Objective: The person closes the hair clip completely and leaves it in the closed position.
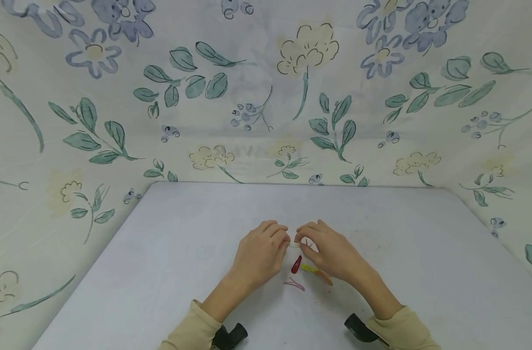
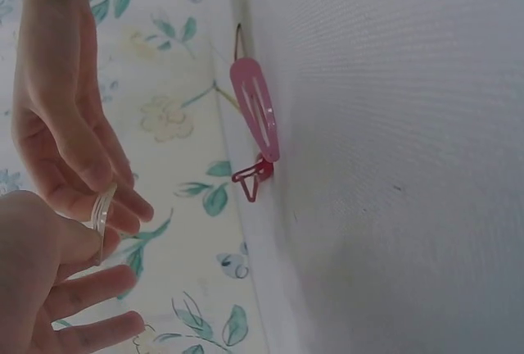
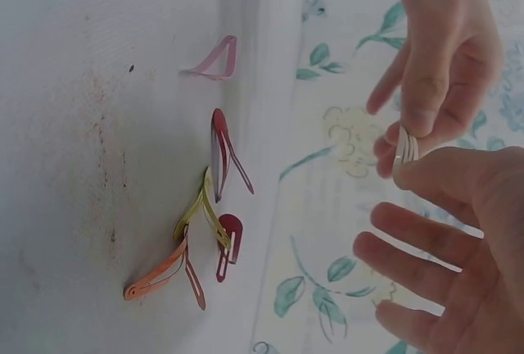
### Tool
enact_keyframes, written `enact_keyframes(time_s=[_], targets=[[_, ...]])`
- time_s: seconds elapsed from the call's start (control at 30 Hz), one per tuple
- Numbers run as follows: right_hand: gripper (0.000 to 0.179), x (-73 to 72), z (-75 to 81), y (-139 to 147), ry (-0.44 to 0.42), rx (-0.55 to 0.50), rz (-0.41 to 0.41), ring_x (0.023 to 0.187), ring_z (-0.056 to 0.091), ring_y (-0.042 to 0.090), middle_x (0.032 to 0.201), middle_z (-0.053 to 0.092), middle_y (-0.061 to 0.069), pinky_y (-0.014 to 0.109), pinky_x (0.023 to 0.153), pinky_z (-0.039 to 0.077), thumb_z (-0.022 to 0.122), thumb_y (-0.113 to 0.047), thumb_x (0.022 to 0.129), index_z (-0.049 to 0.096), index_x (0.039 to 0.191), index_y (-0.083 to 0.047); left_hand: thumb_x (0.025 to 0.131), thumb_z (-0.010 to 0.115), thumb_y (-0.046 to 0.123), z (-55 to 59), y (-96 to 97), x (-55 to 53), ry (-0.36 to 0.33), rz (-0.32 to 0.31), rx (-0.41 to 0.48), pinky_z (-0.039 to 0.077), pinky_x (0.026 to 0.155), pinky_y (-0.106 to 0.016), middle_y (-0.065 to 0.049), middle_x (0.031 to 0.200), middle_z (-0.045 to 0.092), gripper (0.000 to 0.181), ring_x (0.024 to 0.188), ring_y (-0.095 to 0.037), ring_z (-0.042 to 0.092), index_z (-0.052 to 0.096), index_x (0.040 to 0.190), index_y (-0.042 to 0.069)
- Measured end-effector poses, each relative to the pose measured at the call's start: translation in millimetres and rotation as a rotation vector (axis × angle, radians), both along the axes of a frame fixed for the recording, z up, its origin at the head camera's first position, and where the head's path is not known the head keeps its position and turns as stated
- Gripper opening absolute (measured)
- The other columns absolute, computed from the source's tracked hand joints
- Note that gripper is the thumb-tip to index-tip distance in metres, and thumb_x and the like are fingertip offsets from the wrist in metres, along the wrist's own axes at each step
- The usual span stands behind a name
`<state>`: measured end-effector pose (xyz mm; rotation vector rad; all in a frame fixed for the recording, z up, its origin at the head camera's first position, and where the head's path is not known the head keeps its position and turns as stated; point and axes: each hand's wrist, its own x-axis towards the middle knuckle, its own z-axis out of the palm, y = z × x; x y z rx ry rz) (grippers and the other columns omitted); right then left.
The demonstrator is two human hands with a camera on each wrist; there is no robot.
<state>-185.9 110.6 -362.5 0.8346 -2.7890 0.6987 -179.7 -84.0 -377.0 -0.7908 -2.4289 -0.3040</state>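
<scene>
Between the two hands is a small white snap hair clip [image 1: 294,245]. My left hand [image 1: 262,252] pinches one end of it with thumb and forefinger. The other end sits in the thumb and fingertips of my right hand [image 1: 333,253]. In the right wrist view the white clip looks bowed, and the right hand's other fingers are spread away from it. Below the hands lie a red hair clip [image 1: 296,264], a yellow one [image 1: 309,268], an orange one [image 1: 324,277] and a pink one [image 1: 294,284]. Several of these stand snapped open.
A second dark red clip [image 3: 231,239] lies beside the yellow one in the right wrist view. The white tabletop [image 1: 196,223] runs back to a floral cloth [image 1: 257,146]. Black wrist devices [image 1: 361,328] show at both sleeves.
</scene>
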Motion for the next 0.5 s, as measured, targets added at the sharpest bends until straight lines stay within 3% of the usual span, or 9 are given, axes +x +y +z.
enact_keyframes(time_s=[0.33, 0.5], targets=[[0.026, -0.3, -3.7, -0.2, -0.011, -0.034, -0.008, 0.125, 0.058, 0.026, 0.122, 0.066, 0.002, 0.047, 0.108, 0.04, 0.075, -0.017, 0.088, 0.067, 0.112, -0.015, 0.094, 0.066, 0.018, -0.2, 1.5, 0.8, -0.064, 0.019, 0.02, 0.056, 0.086, -0.032, -0.001, 0.111, 0.072, 0.008, 0.111, -0.02, 0.063, 0.073, 0.094, 0.014], [0.034, -3.4, -5.6, 0.8, 0.043, -0.051, -0.017, 0.123, 0.059, 0.026, 0.121, 0.066, 0.003, 0.045, 0.108, 0.04, 0.076, -0.016, 0.088, 0.063, 0.119, -0.013, 0.095, 0.063, 0.018, 1.0, 1.6, 0.1, -0.103, 0.024, 0.047, 0.056, 0.084, -0.033, -0.001, 0.11, 0.072, 0.011, 0.111, -0.02, 0.062, 0.073, 0.094, 0.012]])
